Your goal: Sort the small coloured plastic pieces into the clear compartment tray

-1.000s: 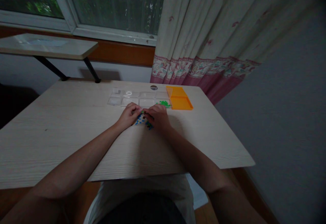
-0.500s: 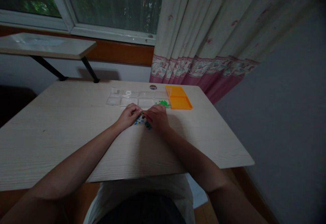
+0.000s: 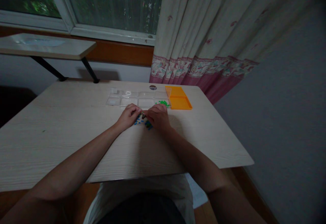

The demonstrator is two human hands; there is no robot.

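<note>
A: On the table (image 3: 63,122), far half, centre: report the position of both hands.
B: The left hand (image 3: 128,115) and the right hand (image 3: 158,117) rest side by side, knuckles up, fingertips pointing at each other. The tips meet at a small dark piece (image 3: 143,116).
A: State of each hand?
B: Left hand: fingers curled inward. Right hand: fingers curled inward, palm down. Both sets of tips are at the dark piece. Which hand grips it cannot be told at this size.
A: Location of the loose parts?
B: Blue beads (image 3: 139,122) lie scattered on the table between the hands and just under them. The right hand partly covers some. Green beads (image 3: 164,103) sit at the right end of the tray (image 3: 122,98), near row, just beyond the right hand.
A: Describe the tray.
B: Clear plastic with two rows of compartments, lying flat just beyond the hands. An orange lid (image 3: 178,102) lies flat against its right end. A dark round disc (image 3: 152,87) sits at the tray's far edge.
A: Any readable marking?
B: The disc, tray and lid are too small and too dim to read.
A: Surroundings?
B: A curtain (image 3: 203,30) with a red patterned band hangs beyond the table's far right corner. A window (image 3: 112,3) runs along the back wall. A shelf (image 3: 46,45) on black legs stands at the far left.
</note>
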